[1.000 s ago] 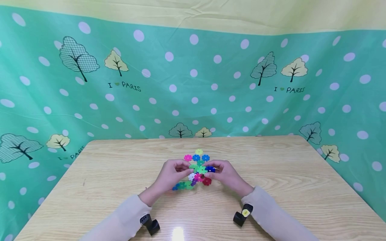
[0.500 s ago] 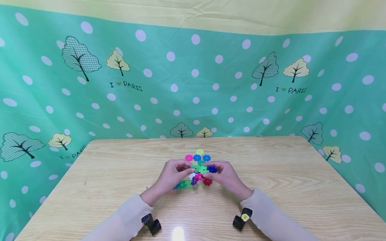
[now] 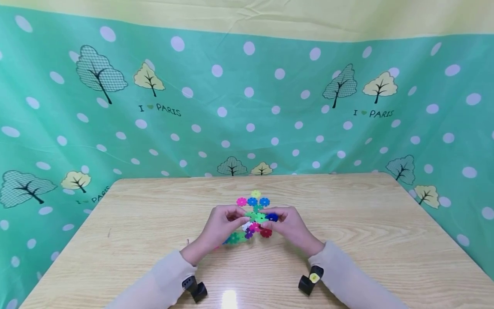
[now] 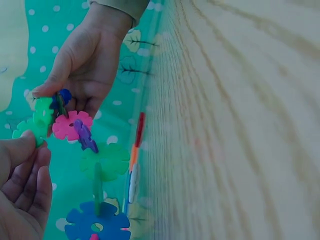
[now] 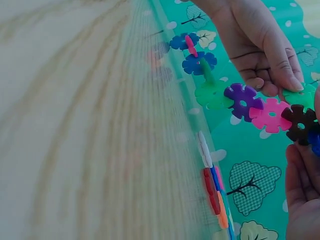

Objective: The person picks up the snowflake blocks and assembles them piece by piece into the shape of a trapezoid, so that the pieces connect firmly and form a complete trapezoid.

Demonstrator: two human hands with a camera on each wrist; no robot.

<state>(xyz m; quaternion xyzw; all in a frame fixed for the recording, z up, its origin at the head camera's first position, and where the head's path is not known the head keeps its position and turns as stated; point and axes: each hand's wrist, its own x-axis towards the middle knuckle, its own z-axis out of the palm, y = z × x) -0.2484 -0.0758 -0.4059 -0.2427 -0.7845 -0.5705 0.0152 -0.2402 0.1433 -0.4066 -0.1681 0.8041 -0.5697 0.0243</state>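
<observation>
Above the table my left hand [image 3: 221,223] pinches a light green snowflake disc [image 4: 26,128] between thumb and fingers. My right hand [image 3: 293,225] pinches the same joined chain from the other side, beside a second green disc [image 4: 44,111]. A black disc [image 5: 300,124] and a dark blue disc [image 3: 272,217] sit by the right fingertips. From there the chain hangs on through a pink disc [image 5: 270,115], a purple disc [image 5: 243,101], a pale green disc [image 4: 112,160] and a blue disc [image 4: 97,222]. Exactly which disc the right fingertips press cannot be told.
Loose discs lie on the wooden table [image 3: 347,240] beyond the hands: yellow [image 3: 256,194], pink [image 3: 241,201], and two blue ones [image 3: 252,201]. A red disc [image 3: 266,232] and a white disc [image 3: 246,225] lie nearer. A green polka-dot curtain [image 3: 247,107] hangs behind the table.
Both hands stay nearly in place, holding the chain. The green discs between the fingertips tilt slightly flatter. The head view shifts a little.
</observation>
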